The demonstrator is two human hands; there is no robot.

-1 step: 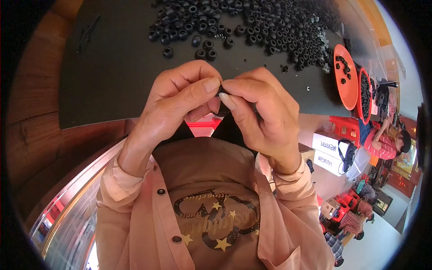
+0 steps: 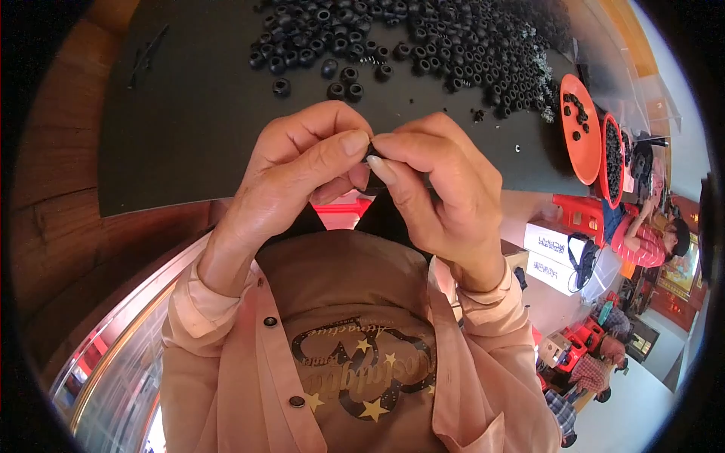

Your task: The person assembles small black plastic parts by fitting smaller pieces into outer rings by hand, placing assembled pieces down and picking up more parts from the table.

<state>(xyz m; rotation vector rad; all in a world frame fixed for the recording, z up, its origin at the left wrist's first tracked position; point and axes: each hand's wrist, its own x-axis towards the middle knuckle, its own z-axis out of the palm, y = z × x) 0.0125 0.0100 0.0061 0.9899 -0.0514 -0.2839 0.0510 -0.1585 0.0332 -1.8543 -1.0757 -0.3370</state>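
My left hand [image 2: 306,158] and my right hand [image 2: 442,181] meet over the near edge of the dark table. Between their fingertips is a small black plastic piece [image 2: 371,153], mostly hidden by the fingers. Thumb and index finger of the left hand pinch it from one side; the right thumb and index finger close on it from the other. Just beyond my hands lie several loose black hollow round pieces [image 2: 345,92]. Behind them spreads a large pile of the same pieces [image 2: 325,34], with small metal springs [image 2: 370,60] among them.
On the table's right edge stand an orange-red plate [image 2: 580,155] with several black parts and a red bowl [image 2: 606,192] full of black pieces. More springs [image 2: 545,72] lie in a heap. Thin black strips [image 2: 147,57] rest at far left. Other people [image 2: 642,240] sit to the right.
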